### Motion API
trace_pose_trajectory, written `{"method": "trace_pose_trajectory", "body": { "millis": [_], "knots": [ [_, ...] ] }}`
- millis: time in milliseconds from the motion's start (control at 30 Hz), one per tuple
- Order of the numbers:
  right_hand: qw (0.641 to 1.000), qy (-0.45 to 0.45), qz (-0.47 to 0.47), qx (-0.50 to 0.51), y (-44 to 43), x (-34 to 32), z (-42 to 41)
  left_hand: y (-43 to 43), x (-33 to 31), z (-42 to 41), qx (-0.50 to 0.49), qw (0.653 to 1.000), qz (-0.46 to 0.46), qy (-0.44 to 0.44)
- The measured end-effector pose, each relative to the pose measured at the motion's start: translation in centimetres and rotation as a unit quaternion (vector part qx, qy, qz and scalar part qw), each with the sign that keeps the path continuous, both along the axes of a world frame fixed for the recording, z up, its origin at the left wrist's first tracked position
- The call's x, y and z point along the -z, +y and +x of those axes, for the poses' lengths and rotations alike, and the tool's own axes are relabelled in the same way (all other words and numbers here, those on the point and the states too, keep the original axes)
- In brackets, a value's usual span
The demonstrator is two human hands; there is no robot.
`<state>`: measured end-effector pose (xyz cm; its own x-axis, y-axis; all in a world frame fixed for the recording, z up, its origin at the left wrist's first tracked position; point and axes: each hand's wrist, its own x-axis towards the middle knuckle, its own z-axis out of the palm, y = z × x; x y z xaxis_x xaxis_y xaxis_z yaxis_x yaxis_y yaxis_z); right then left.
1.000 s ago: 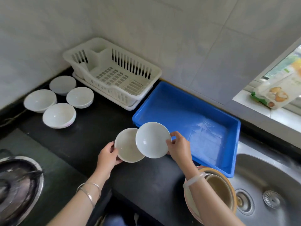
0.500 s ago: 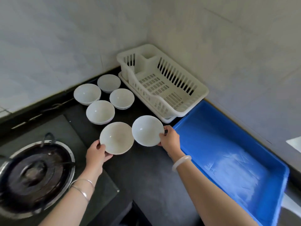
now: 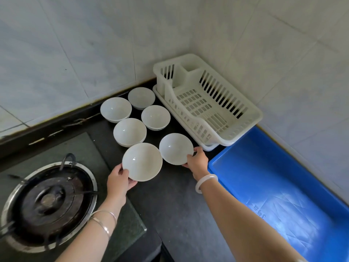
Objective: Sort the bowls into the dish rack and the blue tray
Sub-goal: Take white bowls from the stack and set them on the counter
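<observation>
My left hand (image 3: 118, 179) grips the near rim of a white bowl (image 3: 142, 161) just over the black counter. My right hand (image 3: 197, 160) holds a second white bowl (image 3: 175, 148) by its right rim, beside the first. Behind them several more white bowls stand on the counter, the nearest (image 3: 130, 131), another (image 3: 155, 117) to its right, and two at the back (image 3: 115, 109) (image 3: 141, 97). The white dish rack (image 3: 236, 127) sits in the corner with nothing in it. The blue tray (image 3: 264, 140) lies to the right, also bare.
A gas burner (image 3: 47, 203) on a glass hob takes the left front. Tiled walls meet in the corner behind the rack. The black counter (image 3: 179, 205) runs between hob and tray, with its front edge near my arms.
Both hands carried their bowls left and away from the blue tray toward the group of bowls. The view swung left, so the sink dropped out and the burner came in.
</observation>
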<state>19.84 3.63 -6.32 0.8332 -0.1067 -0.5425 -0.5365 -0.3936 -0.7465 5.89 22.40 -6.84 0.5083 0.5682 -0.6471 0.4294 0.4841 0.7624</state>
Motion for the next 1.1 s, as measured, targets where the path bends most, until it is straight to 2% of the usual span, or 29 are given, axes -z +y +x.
{"method": "trace_pose_trajectory", "body": {
  "millis": [333,567,900,1100],
  "knots": [
    [0.989,0.079,0.099,0.08,0.5,0.4,-0.7,-0.4,-0.2,0.3,-0.037,0.999,-0.033,-0.014],
    [0.975,0.091,0.161,0.12,1.7,0.8,0.3,-0.3,0.5,0.4,-0.046,0.998,-0.043,-0.02],
    [0.973,0.099,0.176,0.111,2.3,0.5,0.8,-0.5,0.7,0.4,-0.069,0.996,-0.041,-0.024],
    [0.974,0.121,0.181,0.064,1.9,-0.4,-0.1,-1.0,0.1,0.2,-0.07,0.997,-0.02,-0.023]
  ]
}}
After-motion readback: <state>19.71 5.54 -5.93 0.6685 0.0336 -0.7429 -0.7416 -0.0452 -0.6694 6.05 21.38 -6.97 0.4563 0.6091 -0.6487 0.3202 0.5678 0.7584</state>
